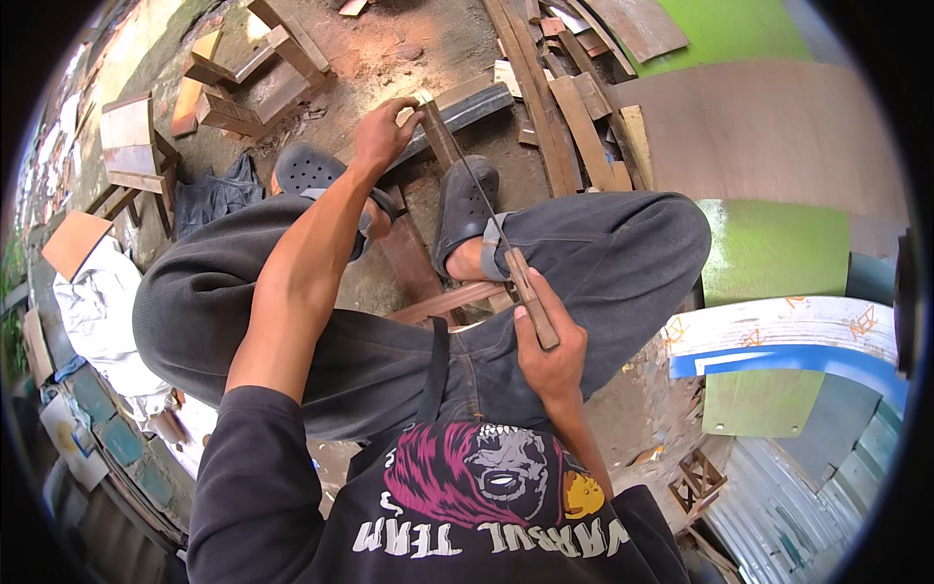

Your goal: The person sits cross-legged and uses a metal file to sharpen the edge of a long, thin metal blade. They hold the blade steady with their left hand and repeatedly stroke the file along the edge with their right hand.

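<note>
My right hand (553,355) is closed round the wooden handle of a tool (525,292). Its long, thin, dark blade runs forward and left, seen nearly edge-on, so its exact kind is unclear. Ahead, my left hand (382,134) has its fingers curled at the far end of a narrow brown wooden strip (445,141). The blade's far part lies along this strip; whether they touch cannot be made out. A dark beam (477,107) lies on the ground beneath the strip, near my shoes.
Long planks (535,88) and offcuts lie ahead to the right, beside a large brown sheet (769,136). Wooden frames (258,78) and a small wooden stand (131,136) are at the far left. White cloth (112,321) lies left of my knee; a corrugated metal sheet (798,496) is at lower right.
</note>
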`<move>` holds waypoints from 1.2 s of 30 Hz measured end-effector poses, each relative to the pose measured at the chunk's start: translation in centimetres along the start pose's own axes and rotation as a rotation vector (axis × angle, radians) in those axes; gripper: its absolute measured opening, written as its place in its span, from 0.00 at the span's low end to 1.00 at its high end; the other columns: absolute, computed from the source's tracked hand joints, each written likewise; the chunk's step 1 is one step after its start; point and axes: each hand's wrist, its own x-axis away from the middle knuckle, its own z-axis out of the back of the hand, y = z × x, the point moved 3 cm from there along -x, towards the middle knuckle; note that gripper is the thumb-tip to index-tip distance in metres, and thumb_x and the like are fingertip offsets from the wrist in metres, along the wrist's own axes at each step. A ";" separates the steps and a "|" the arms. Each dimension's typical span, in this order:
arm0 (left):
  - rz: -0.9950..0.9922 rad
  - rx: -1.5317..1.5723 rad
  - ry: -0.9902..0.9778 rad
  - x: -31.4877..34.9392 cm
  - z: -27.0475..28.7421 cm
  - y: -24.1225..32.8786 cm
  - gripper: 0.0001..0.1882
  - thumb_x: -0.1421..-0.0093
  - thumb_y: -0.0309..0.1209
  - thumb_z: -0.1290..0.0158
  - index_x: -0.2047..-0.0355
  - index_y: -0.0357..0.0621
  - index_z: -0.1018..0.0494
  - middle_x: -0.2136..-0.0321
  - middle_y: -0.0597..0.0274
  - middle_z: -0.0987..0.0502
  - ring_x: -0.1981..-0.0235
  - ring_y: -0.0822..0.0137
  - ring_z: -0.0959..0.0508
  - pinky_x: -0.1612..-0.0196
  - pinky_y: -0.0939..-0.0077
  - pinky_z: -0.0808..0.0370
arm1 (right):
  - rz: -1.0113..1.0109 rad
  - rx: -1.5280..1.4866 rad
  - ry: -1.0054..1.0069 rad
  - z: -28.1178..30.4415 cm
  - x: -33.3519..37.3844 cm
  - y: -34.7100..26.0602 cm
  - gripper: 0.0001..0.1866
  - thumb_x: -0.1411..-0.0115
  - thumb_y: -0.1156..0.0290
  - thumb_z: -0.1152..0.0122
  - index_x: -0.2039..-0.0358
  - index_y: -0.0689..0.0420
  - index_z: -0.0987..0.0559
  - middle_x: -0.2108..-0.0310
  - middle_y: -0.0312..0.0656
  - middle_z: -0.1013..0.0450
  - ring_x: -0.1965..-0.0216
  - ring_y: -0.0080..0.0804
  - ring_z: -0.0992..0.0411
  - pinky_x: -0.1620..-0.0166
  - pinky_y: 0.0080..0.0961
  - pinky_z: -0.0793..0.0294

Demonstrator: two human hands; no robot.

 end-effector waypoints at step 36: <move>0.064 -0.065 -0.090 -1.9 0.3 1.9 0.16 0.37 0.49 0.41 0.56 0.57 0.15 0.60 0.56 0.15 0.58 0.49 0.16 0.55 0.58 0.20 | 0.088 -0.093 0.034 -11.0 -15.9 9.2 0.23 0.38 0.76 0.40 0.41 0.60 0.22 0.47 0.54 0.21 0.45 0.42 0.21 0.44 0.32 0.25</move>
